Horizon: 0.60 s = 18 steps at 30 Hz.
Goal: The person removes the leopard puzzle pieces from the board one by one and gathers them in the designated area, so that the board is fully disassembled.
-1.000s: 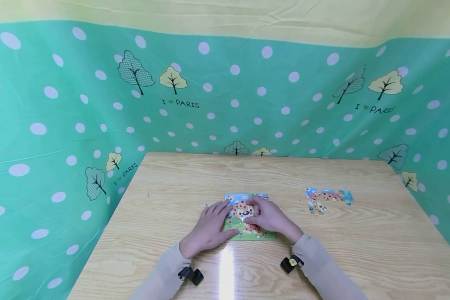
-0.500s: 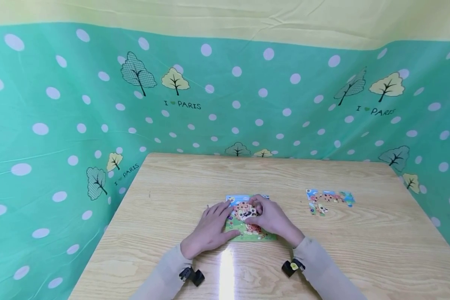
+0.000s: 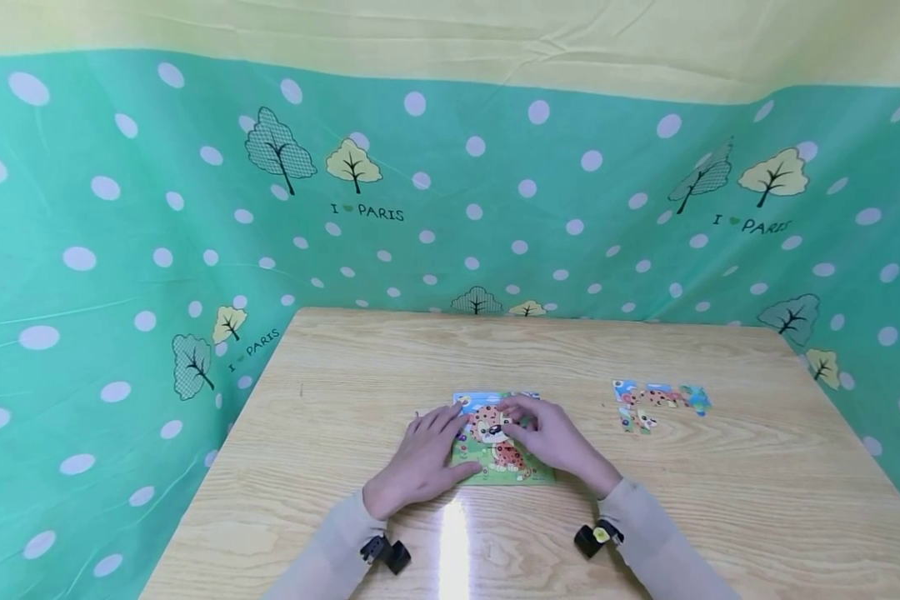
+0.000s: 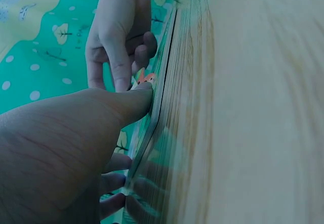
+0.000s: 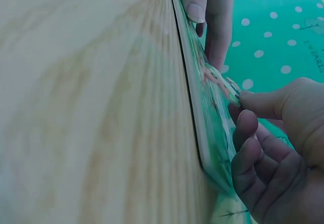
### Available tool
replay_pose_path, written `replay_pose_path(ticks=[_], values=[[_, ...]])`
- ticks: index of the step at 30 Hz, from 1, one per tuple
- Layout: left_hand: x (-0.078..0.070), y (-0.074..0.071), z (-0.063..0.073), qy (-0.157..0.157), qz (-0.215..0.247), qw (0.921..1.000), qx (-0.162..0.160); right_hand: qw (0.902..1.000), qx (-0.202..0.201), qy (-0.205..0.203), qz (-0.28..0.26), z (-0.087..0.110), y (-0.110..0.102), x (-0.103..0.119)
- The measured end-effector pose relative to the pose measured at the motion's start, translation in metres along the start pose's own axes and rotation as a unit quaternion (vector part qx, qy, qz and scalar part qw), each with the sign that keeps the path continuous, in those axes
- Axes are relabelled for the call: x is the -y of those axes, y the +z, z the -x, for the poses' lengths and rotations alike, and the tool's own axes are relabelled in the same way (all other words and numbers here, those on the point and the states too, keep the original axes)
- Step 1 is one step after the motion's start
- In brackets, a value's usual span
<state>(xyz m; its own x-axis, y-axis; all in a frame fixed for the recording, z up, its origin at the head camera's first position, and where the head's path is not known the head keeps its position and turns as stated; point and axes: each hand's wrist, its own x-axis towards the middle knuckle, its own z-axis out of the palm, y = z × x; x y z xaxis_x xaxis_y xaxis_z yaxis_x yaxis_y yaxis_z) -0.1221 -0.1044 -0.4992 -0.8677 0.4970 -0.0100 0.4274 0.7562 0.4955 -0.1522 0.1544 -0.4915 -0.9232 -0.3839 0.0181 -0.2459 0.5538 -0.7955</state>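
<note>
A thin puzzle board [image 3: 468,477] with a spotted cartoon leopard lies on the table in the head view. My left hand [image 3: 423,458] rests on its left side, fingers spread and fairly straight, with the thumb along the near edge. Over the leopard's face, my right hand [image 3: 549,433] pinches a small puzzle piece [image 3: 497,432] showing a black nose. In the right wrist view, thumb and index finger hold this piece [image 5: 230,87] tilted close over the board [image 5: 215,148], while the other fingers curl inward. The left wrist view shows the left thumb pressing at the board's edge.
Several loose puzzle pieces [image 3: 654,395] lie in a bent group right of the board, some printed with leopard spots. The wooden table [image 3: 720,500] reaches back to a green dotted curtain [image 3: 450,192]. Both wrists wear black cameras [image 3: 589,540].
My right hand has shifted slightly, and its thumb now lies further over the nose piece, which looks flatter against the picture than half a second ago. My left hand stays on the board.
</note>
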Motion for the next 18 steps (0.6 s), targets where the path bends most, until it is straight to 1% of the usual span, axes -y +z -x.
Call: replay_pose_path(ticks=[4, 7, 10, 14, 18], values=[[0.002, 0.003, 0.000, -0.006, 0.006, 1.0000, 0.000, 0.9997, -0.012, 0.012, -0.017, 0.001, -0.001, -0.003], [0.005, 0.007, -0.001, -0.002, 0.013, 0.9999, -0.007, 0.9990, -0.018, 0.027, -0.031, 0.002, -0.002, -0.003], [0.006, 0.007, 0.000, 0.003, 0.011, 0.9999, -0.011, 0.9979, -0.023, 0.040, -0.045, 0.004, -0.004, -0.003], [0.004, 0.005, 0.000, 0.003, 0.005, 0.9999, -0.010, 0.9967, -0.030, 0.054, -0.052, 0.007, -0.007, -0.004], [0.000, 0.001, 0.001, 0.002, 0.003, 1.0000, -0.003, 0.9964, -0.039, 0.057, -0.050, 0.009, -0.011, -0.007]])
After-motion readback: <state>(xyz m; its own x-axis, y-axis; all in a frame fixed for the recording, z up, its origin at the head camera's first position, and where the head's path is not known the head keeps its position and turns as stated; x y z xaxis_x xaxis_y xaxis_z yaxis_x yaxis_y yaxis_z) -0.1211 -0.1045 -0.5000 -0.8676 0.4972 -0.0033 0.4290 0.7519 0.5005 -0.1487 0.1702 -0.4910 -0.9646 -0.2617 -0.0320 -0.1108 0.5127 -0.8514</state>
